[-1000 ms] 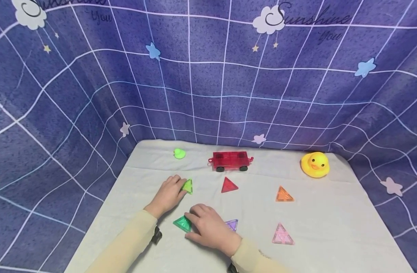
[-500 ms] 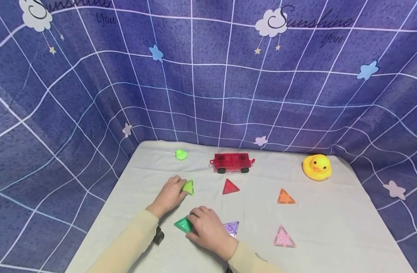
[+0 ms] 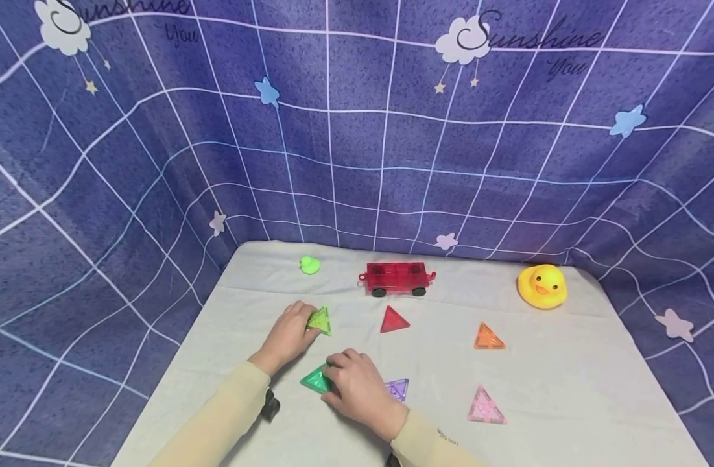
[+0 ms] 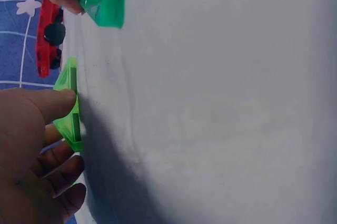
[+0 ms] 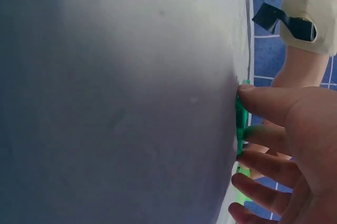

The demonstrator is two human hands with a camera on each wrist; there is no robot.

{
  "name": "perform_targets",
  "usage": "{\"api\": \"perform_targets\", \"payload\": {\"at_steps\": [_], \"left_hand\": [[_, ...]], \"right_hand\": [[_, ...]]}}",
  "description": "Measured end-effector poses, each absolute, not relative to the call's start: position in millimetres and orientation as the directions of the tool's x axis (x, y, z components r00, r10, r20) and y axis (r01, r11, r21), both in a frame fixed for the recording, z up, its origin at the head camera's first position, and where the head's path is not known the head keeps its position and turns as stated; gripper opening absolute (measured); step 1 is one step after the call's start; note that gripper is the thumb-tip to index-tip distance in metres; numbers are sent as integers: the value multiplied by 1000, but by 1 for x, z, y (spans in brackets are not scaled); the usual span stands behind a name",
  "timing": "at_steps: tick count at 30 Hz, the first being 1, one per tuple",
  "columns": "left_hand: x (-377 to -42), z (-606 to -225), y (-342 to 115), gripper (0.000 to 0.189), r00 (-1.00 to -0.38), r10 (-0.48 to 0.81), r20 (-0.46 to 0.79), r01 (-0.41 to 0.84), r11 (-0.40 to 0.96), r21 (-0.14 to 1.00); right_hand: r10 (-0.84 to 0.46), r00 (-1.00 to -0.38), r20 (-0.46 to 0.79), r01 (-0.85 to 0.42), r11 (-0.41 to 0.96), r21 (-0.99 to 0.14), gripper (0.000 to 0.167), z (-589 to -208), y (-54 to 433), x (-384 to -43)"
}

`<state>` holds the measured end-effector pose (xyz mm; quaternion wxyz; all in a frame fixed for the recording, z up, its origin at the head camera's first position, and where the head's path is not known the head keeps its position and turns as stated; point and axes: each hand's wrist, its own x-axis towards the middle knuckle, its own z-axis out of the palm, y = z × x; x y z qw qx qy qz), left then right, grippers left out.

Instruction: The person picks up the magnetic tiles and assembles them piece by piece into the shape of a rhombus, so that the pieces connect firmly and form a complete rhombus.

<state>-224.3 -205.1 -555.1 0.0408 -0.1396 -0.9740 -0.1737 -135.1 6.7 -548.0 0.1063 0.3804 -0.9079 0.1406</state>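
My left hand (image 3: 287, 334) pinches a light green translucent triangle tile (image 3: 321, 320) by its left side. In the left wrist view the thumb lies across the near face of this light green tile (image 4: 65, 79), with fingers behind it. Nearer to me, my right hand (image 3: 359, 392) holds a dark green triangle tile (image 3: 314, 380) between thumb and fingers at its right side, hiding part of it. The right wrist view has the dark green tile (image 5: 241, 118) edge-on under the thumb. A purple triangle tile (image 3: 398, 389) is partly covered by the right hand.
On the white cloth lie a red triangle tile (image 3: 394, 320), an orange one (image 3: 489, 337) and a pink one (image 3: 486, 407). Along the back stand a small green duck (image 3: 310, 264), a red wheeled car base (image 3: 396, 277) and a yellow duck (image 3: 542, 287). A blue patterned curtain (image 3: 357, 143) encloses the table.
The right hand and dark green tile have shifted slightly to the right and away from me. More of the light green tile shows beside the left fingers. The head view has tilted slightly.
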Motion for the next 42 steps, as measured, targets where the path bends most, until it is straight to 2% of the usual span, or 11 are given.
{"api": "perform_targets", "payload": {"at_steps": [12, 20, 26, 35, 42], "left_hand": [[-220, -557, -206, 31, -968, 209, 141, 246, 905, 348], [-211, -554, -207, 17, -973, 177, 147, 219, 907, 360], [-200, -554, -208, 12, -968, 187, 166, 235, 907, 349], [-187, -551, -204, 11, -949, 233, 214, 288, 918, 274], [-182, -553, -200, 10, -950, 215, 228, 277, 914, 295]], "right_hand": [[-636, -717, 287, -695, 687, -212, 39, -551, 10, -146], [-634, -714, 297, -695, 692, -193, 38, -550, 11, -153], [-638, -709, 300, -699, 694, -175, 37, -548, 11, -158], [-635, -719, 282, -690, 701, -180, 35, -546, 9, -166], [-640, -716, 279, -692, 703, -164, 35, -547, 8, -171]]}}
